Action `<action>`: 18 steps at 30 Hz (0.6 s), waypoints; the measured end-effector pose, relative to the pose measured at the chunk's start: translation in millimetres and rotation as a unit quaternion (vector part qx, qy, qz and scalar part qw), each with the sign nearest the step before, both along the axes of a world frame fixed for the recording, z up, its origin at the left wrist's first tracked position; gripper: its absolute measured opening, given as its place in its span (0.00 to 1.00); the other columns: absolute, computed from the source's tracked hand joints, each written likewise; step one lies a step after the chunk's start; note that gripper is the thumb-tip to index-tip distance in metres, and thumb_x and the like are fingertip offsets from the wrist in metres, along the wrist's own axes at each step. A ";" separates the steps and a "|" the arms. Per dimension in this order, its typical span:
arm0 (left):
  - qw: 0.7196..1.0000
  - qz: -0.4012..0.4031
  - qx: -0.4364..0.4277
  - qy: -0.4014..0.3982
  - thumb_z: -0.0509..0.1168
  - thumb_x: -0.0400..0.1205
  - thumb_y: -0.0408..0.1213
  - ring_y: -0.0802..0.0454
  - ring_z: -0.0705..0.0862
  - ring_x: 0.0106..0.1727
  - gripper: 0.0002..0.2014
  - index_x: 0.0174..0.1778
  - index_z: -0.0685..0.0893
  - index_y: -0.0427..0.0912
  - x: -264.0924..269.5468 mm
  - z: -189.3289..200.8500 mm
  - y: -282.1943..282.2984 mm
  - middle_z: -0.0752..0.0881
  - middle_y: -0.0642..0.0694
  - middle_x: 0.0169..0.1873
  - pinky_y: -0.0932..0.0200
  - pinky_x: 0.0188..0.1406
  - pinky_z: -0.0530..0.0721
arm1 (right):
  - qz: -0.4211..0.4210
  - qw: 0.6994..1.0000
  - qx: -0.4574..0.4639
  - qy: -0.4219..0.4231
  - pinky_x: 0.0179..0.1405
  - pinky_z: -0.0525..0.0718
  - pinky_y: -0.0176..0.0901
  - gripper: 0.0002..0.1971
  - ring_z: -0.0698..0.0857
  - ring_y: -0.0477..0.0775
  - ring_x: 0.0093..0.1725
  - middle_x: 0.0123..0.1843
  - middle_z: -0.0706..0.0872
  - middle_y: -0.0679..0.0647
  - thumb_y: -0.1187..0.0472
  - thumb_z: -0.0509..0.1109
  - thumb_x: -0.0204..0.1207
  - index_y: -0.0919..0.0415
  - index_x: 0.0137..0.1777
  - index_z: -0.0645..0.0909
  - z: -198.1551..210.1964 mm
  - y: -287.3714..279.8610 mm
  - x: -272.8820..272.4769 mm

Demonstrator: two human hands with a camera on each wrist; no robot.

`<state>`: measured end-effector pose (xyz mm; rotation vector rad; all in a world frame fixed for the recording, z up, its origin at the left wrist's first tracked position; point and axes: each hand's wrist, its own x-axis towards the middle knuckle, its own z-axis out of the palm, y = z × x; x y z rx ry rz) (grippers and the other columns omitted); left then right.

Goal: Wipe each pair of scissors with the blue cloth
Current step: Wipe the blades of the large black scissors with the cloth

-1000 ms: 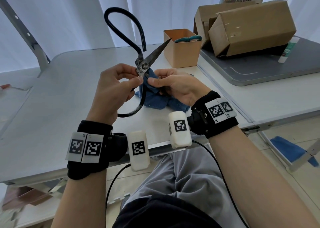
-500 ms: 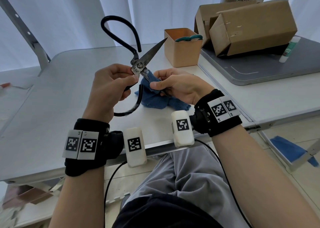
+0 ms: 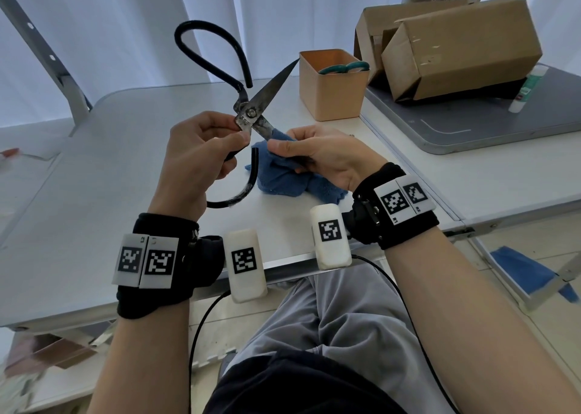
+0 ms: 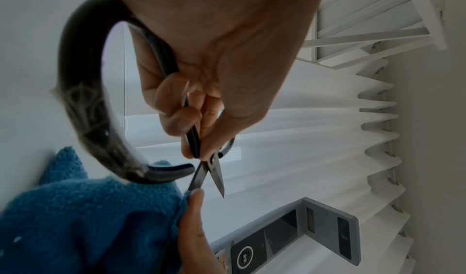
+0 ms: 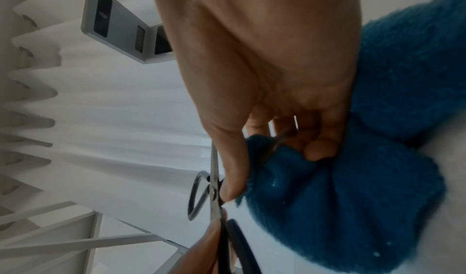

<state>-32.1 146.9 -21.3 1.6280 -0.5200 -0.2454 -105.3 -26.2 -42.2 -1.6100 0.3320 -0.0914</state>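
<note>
Large black-handled scissors [image 3: 250, 113] are held up over the table with their blades spread apart. My left hand [image 3: 201, 156] grips them just below the pivot, thumb and fingers curled round the handle shank [image 4: 193, 143]. One dark blade points up toward the orange box; the other runs down into the blue cloth [image 3: 283, 174]. My right hand [image 3: 317, 156] pinches the cloth [image 5: 327, 198] around that lower blade. The same cloth [image 4: 88, 218] fills the lower left of the left wrist view. A second pair, teal-handled scissors [image 3: 344, 67], stands in the orange box.
The orange box [image 3: 333, 93] stands behind the hands on the white table [image 3: 94, 168]. Two cardboard boxes [image 3: 456, 46] and a glue stick [image 3: 526, 90] sit on a grey board [image 3: 471, 124] at the right. Another blue cloth [image 3: 528, 272] lies on the floor.
The scissors have shifted left and tilted, and the blades have spread wider. My right hand has slid the cloth along the lower blade, away from the pivot.
</note>
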 end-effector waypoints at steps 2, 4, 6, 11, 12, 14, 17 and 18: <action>1.000 -0.001 0.001 -0.001 0.72 0.79 0.29 0.57 0.74 0.24 0.05 0.48 0.87 0.41 0.9 0.5 0.2 0.86 0.44 0.38 0.65 0.26 0.73 | -0.009 1.000 0.002 -0.010 0.37 0.76 0.38 0.12 0.76 0.56 0.42 0.42 0.79 0.60 0.57 0.78 0.75 0.57 0.36 0.79 -3.0 -1.0 1.1; 1.000 0.000 0.005 -0.003 0.72 0.79 0.29 0.56 0.75 0.26 0.05 0.48 0.87 0.41 1.3 0.1 0.5 0.86 0.44 0.39 0.65 0.27 0.73 | 0.006 1.000 0.019 -0.022 0.45 0.80 0.41 0.04 0.80 0.54 0.43 0.43 0.82 0.59 0.63 0.74 0.78 0.59 0.42 0.83 -2.8 -1.2 -0.7; 1.000 -0.001 0.005 -0.001 0.72 0.78 0.29 0.53 0.77 0.31 0.05 0.48 0.87 0.41 1.0 -1.0 0.7 0.86 0.44 0.39 0.64 0.28 0.74 | 0.017 1.000 0.017 -0.017 0.54 0.79 0.45 0.02 0.80 0.57 0.48 0.47 0.82 0.61 0.68 0.71 0.79 0.62 0.46 0.85 -1.5 -1.9 -2.2; 1.000 -0.007 0.002 0.002 0.73 0.79 0.30 0.54 0.77 0.32 0.05 0.47 0.87 0.42 1.0 -0.9 0.0 0.87 0.45 0.39 0.64 0.29 0.75 | -0.002 1.000 -0.007 -0.011 0.38 0.73 0.41 0.14 0.74 0.53 0.38 0.35 0.77 0.54 0.58 0.78 0.75 0.56 0.33 0.77 -4.0 -0.1 1.1; 1.000 -0.007 0.002 0.001 0.73 0.79 0.30 0.54 0.77 0.31 0.05 0.47 0.87 0.42 1.5 -1.0 -0.1 0.87 0.45 0.39 0.64 0.29 0.75 | -0.005 1.000 0.001 -0.019 0.39 0.75 0.42 0.13 0.75 0.53 0.38 0.36 0.78 0.54 0.58 0.77 0.75 0.56 0.34 0.77 -4.9 -0.1 1.4; 1.000 -0.007 0.006 -0.001 0.73 0.78 0.30 0.53 0.78 0.34 0.05 0.47 0.87 0.42 1.3 -1.9 -0.6 0.87 0.44 0.40 0.64 0.29 0.76 | 0.007 0.999 0.028 -0.032 0.52 0.82 0.52 0.05 0.78 0.58 0.46 0.43 0.81 0.59 0.63 0.74 0.78 0.60 0.41 0.82 -5.5 -0.2 0.6; 1.000 -0.011 0.011 -0.004 0.73 0.78 0.30 0.52 0.79 0.35 0.05 0.47 0.87 0.43 -0.1 -3.0 -1.7 0.87 0.44 0.40 0.64 0.29 0.76 | 0.014 0.999 0.039 -0.029 0.62 0.81 0.55 0.01 0.80 0.60 0.49 0.47 0.82 0.62 0.66 0.72 0.79 0.64 0.47 0.83 -4.0 0.3 -0.4; 1.000 -0.012 0.011 -0.005 0.73 0.78 0.30 0.53 0.78 0.32 0.05 0.47 0.87 0.42 -0.6 -2.7 -1.9 0.86 0.44 0.40 0.65 0.29 0.76 | 0.009 0.999 0.034 -0.026 0.53 0.82 0.51 0.05 0.77 0.59 0.47 0.44 0.81 0.61 0.64 0.74 0.78 0.62 0.43 0.81 -4.2 1.1 0.0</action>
